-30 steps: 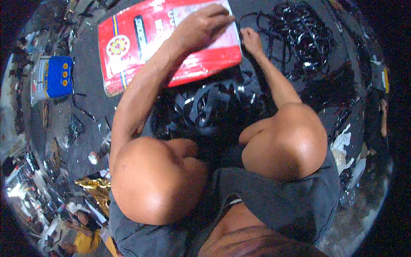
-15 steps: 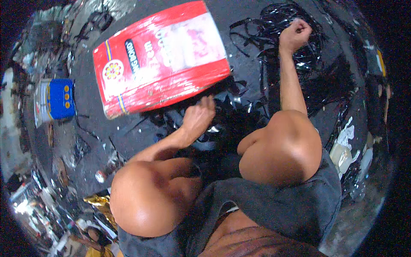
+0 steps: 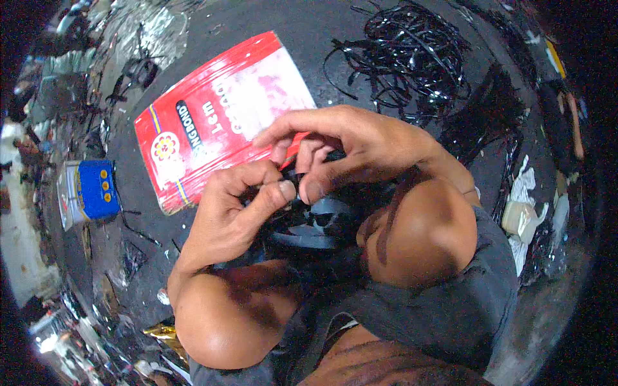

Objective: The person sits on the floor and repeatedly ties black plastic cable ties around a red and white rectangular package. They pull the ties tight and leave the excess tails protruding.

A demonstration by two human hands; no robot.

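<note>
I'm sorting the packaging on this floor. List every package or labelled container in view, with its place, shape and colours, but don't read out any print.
Flat red package: on the dark floor just beyond the hands, rectangular, glossy red with a pale pink-white panel and a round yellow emblem.
Blue tin: left of the red package, boxy, blue face with orange dots, pale side.
Whitish bottle: at the right, small, cream-coloured.

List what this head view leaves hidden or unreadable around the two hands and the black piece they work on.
- Black piece: mostly covered by the left hand and right hand; its full shape is unclear.
- What the fingertips pinch: too small and dark, shut in between both hands.
- Red and white package: its near right corner lies behind the hands.
- Tangle of black strips: dark against dark floor; single strips cannot be counted.
- Blue box: bent near the rim.
</note>
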